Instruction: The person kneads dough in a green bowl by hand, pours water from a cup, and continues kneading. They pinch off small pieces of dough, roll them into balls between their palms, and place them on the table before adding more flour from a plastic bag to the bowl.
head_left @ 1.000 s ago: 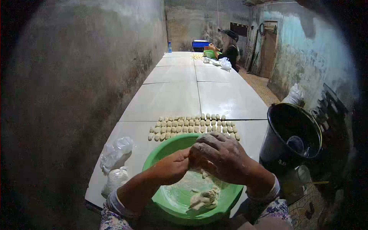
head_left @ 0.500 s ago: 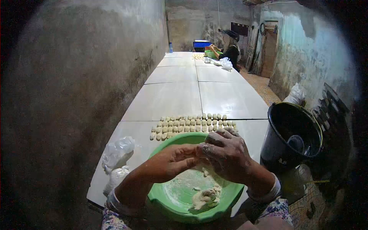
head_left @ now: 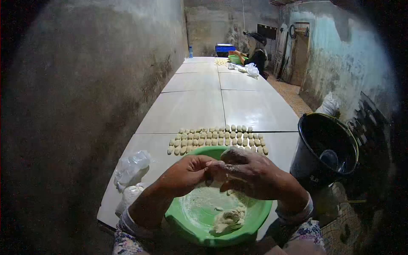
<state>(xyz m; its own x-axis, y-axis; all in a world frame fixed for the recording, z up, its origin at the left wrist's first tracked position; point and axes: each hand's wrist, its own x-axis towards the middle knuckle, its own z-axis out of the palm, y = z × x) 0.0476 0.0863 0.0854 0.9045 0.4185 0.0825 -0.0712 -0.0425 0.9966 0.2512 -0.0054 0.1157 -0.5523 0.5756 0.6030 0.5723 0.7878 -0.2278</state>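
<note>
Above a green basin (head_left: pixel 264 209), my two hands meet at the fingertips. My left hand (head_left: pixel 187 173) is closed, its thumb and fingers pinched against the fingertips of the right. My right hand (head_left: pixel 255 172), dusted with flour, has its fingers curled toward the left one. Whatever lies between the fingers is hidden. Inside the basin, a lump of dough (head_left: pixel 229 220) rests at the lower right, with loose flour and small scraps around it. Just beyond the rim, small oval dough pieces (head_left: pixel 208 139) lie in several rows on the white table (head_left: pixel 178 108).
Plastic bags (head_left: pixel 132 168) sit left of the basin. A black bucket (head_left: pixel 314 146) with a clear scoop-like vessel inside stands to the right. At the table's far end, another person (head_left: pixel 258 57) works over a green basin (head_left: pixel 235 59) near a blue crate (head_left: pixel 225 48).
My right hand has lowered and turned flatter, its fingers now pointing left. My left hand has shifted slightly up and closed into a pinch. The dough lump stays in the basin.
</note>
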